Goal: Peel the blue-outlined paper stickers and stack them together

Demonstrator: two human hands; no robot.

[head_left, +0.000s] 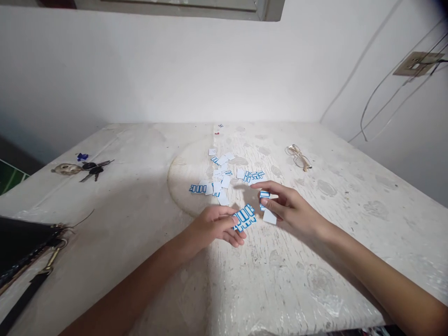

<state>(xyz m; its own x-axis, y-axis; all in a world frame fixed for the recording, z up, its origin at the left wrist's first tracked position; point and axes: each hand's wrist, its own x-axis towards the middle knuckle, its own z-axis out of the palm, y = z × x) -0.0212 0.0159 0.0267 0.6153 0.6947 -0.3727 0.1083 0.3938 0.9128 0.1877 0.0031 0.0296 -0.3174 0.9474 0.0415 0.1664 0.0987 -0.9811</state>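
Observation:
Low over the table, my left hand (220, 224) grips several small white cards with blue outlines (245, 215), fanned out past the thumb. Close by on the right, my right hand (285, 203) pinches a blue-marked card (264, 196) between thumb and fingers, its index finger stretched out to the left. Below those fingertips is a plain white card (269, 216); whether it is held or lies on the table I cannot tell. Just beyond both hands, a loose scatter of similar cards (217, 185) lies on the table, some showing blue marks and others blank white.
The pale table (140, 261) has a plastic-like cover and meets a white wall. Keys (94, 169) lie at the left, eyeglasses (299, 157) at the right. A black bag (26, 252) with a strap sits at the left edge. Cables hang from a wall socket (416, 64).

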